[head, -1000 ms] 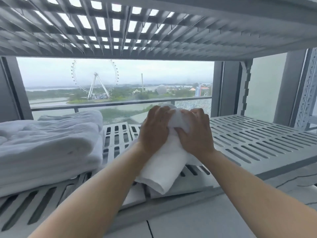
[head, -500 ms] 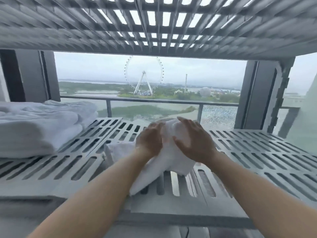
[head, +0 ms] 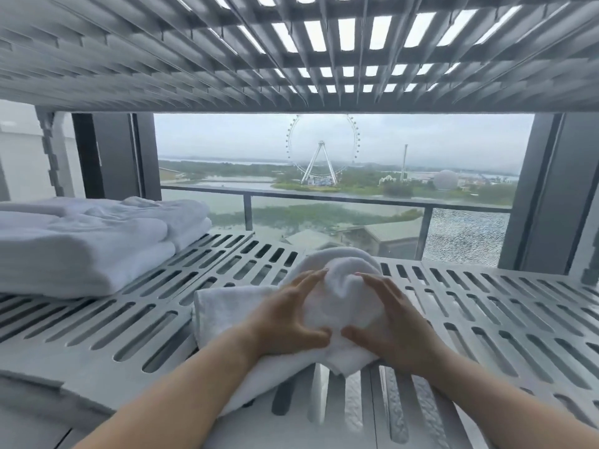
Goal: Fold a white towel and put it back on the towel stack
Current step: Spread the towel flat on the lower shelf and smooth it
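Note:
A white towel [head: 343,296] lies bunched in a rounded lump on the slotted grey shelf [head: 486,306], with one end trailing toward me over the front edge. My left hand [head: 288,322] presses against the lump's left side and my right hand [head: 392,322] against its right side. The fingers of both are fairly straight and the thumbs nearly meet below the lump. The stack of folded white towels [head: 81,247] sits on the same shelf at the left, apart from my hands.
Another slotted shelf [head: 227,59] hangs close overhead. Upright shelf posts stand at the far left [head: 58,150] and far right. Behind the shelf is a window with a railing [head: 324,199]. Bare shelf stretches to the right of the towel.
The view has swung so the towel stack now sits closer at left. My hands went from clutching the raised towel to pressing it, fingers spread, down on the shelf.

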A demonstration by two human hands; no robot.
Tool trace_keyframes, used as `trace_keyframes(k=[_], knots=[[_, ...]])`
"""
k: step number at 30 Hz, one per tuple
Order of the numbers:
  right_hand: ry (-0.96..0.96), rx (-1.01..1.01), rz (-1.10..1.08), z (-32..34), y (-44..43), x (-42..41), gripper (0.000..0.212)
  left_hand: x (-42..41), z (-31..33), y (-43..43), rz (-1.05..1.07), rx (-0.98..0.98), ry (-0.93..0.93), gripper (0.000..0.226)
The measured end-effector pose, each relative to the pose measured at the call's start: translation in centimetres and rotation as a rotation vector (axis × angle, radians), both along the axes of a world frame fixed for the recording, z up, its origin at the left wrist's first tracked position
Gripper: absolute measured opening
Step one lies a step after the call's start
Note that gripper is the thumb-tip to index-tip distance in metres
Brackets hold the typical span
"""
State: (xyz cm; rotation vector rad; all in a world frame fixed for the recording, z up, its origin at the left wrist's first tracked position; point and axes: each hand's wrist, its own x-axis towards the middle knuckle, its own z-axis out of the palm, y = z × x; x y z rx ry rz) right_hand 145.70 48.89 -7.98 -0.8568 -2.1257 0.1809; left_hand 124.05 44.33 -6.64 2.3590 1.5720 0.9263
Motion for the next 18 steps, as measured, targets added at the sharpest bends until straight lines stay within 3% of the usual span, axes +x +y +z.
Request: trace_keyframes(k=[6,10,14,18], knots=[[0.052,0.114,-0.064,1.5,-0.7,0.1,0.053,1.2,0.8,0.2,-0.026,0.083,0.064,0.080],[-0.007,0.324,-0.235,2.5,-0.5,1.7,0.035,3.5,3.1,2.4,0.006,0.077,0.254,0.074],[0.003,0.459,-0.420,3.0,1.1,4.5,0.034,7.5,4.7,4.8,0.105,0.195,0.303,0.072],[0.018,0.332,-0.347,3.0,2.3,6.1,0.042,11.5,2.1,5.9,0.159,0.155,0.299,0.074]])
